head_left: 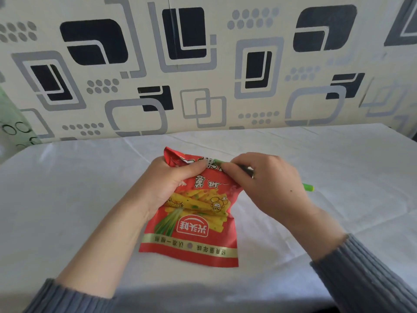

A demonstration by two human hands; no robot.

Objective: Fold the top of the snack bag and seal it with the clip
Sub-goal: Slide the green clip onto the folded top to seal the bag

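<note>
- Head view, the scene: a red snack bag (198, 222) lies on a white tablecloth (338, 166), its bottom edge toward the person and its top toward the patterned wall (203, 64). The top is gathered and crumpled between both hands rather than lying in a flat fold.
- Head view, the step in hand: judging from the layout, the clip is being worked onto the bunched top. To do this well, the gathered top should be flattened into one tight, even fold first, so the clip can bite across the full width. The clip should go on square to the fold, not at a slant, and the bag body should stay pressed down so it does not twist.
- Head view, left hand (167, 184): it wraps the bag's upper left side, fingers curled behind the foil. The thumb (194, 169) is pressed on the front, pinching the top closed.
- Head view, right hand (268, 186): its fingers are drawn together over the top right corner of the bag, fingertips (228, 168) nearly meeting the left thumb. It grips a long green clip (308, 187); one end pokes out past the hand's right side and a sliver of green shows at the fingertips.
- Head view, unclear: whether the clip is open or already around the foil is hidden under the right hand.
</note>
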